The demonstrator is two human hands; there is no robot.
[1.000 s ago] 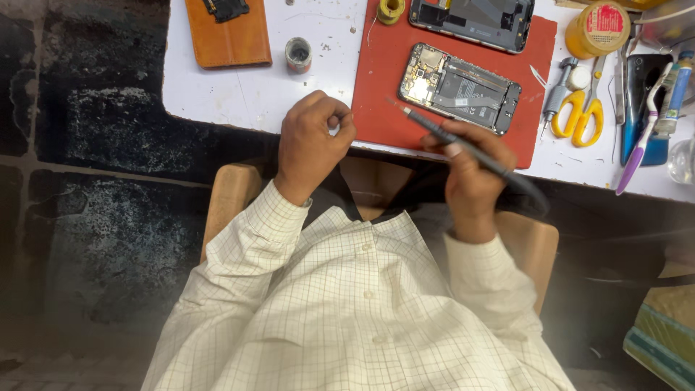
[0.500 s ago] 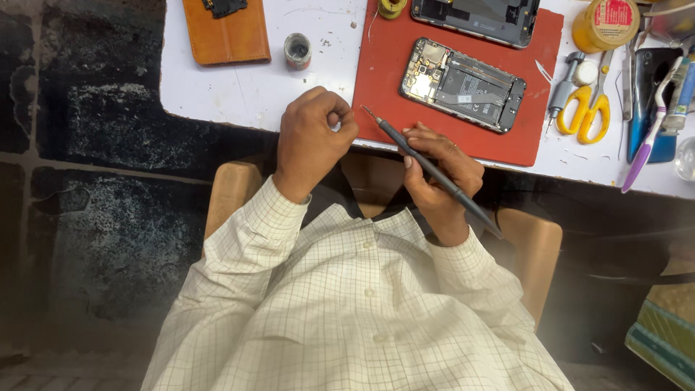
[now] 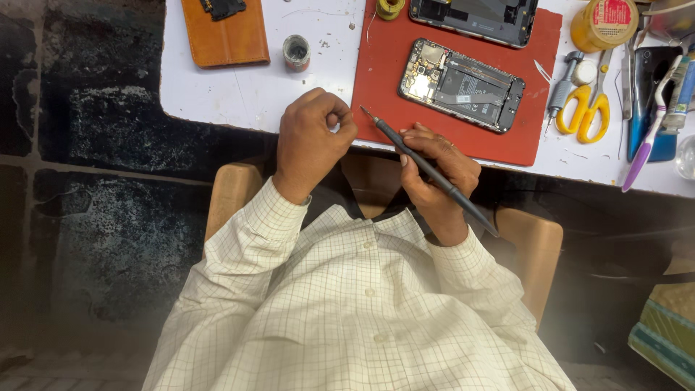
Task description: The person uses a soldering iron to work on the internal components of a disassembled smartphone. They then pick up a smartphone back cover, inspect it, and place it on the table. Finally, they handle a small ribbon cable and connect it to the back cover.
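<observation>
While the hands meet at the near edge of the bench, here is how it stands:

Right hand: the right hand (image 3: 438, 174) pinches a slim dark screwdriver (image 3: 427, 170) pen-style, fingers closed around the middle of its shaft.
Tool line: tip points up and left, toward the other fist; the tail runs down and right past the wrist.
Left hand: the left hand (image 3: 311, 141) is curled tight at the table edge (image 3: 239, 108), thumb against forefinger. Whether it pinches something tiny, I cannot tell.
Handling: by my judgement the screwdriver is light, stiff and narrow, with a fine tip that could slip or bend; a mid-shaft pinch suits it, closer to the tip for control.
Mat: a red mat (image 3: 384, 94) lies just beyond the hands.
Phone: an opened phone (image 3: 463, 83), back off and board exposed, rests tilted on the mat, apart from both hands. It looks fragile.
Second phone: another opened handset (image 3: 474, 14) lies at the mat's far edge.
Surroundings: small grey pot (image 3: 296, 52), brown leather case (image 3: 224, 36), yellow-handled scissors (image 3: 586, 105) on the right.
</observation>
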